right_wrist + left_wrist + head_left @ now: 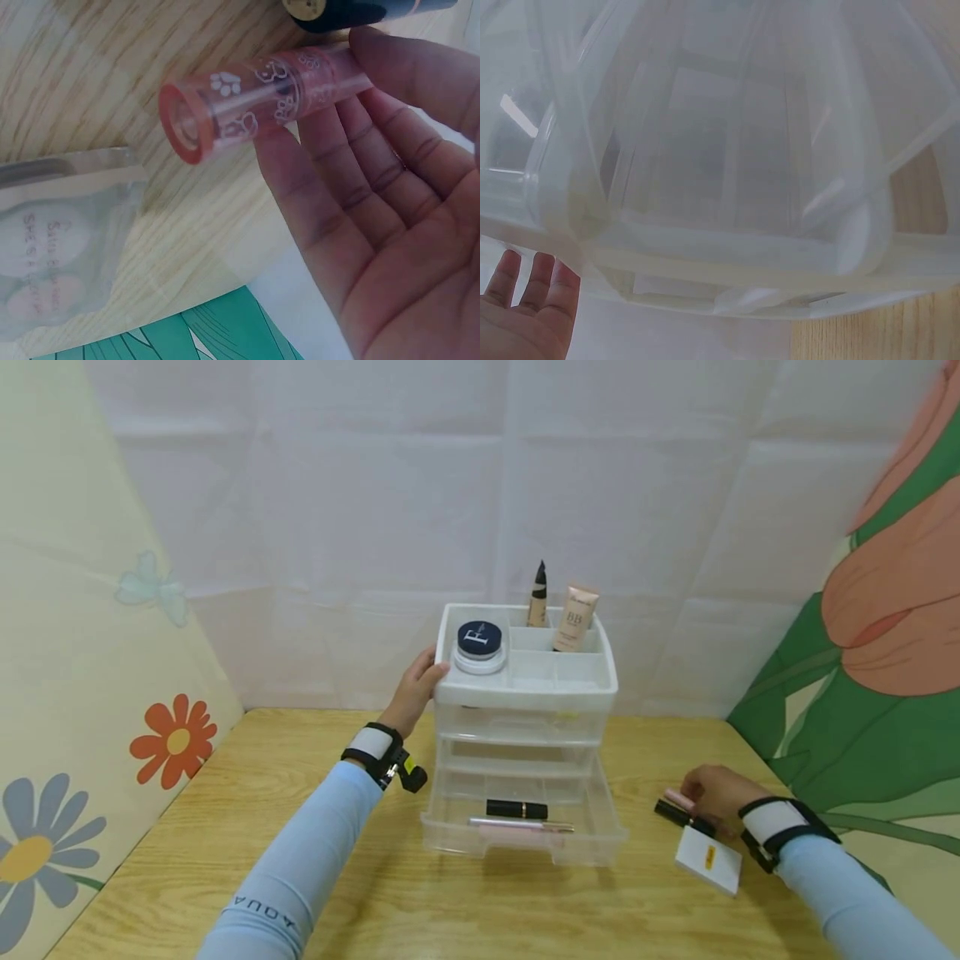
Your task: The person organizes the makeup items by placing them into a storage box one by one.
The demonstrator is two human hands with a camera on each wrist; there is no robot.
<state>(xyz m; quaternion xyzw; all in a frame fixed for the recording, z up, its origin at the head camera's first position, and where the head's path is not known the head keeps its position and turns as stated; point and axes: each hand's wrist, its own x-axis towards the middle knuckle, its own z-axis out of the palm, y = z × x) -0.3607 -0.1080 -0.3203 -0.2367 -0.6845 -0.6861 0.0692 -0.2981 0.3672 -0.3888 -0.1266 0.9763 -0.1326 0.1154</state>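
A white and clear plastic drawer organizer (525,697) stands on the table. My left hand (411,693) rests against its upper left side, thumb at the rim; the left wrist view shows fairly straight fingers (536,289) touching its edge. My right hand (726,797) pinches a clear pink cosmetic tube (255,94) with white paw prints, between thumb and fingers. Beside it lie a black tube (673,812) and a white square case (708,860). The lowest drawer (517,842) is pulled out. It holds a black tube (516,809) and a slim pink stick (517,823).
On the organizer's top tray stand a dark-lidded round compact (480,639), a beige BB cream tube (576,618) and a black-tipped pen (537,597). The wooden table (225,827) meets a white cloth backdrop (360,527), with flower-printed panels (900,693) at both sides.
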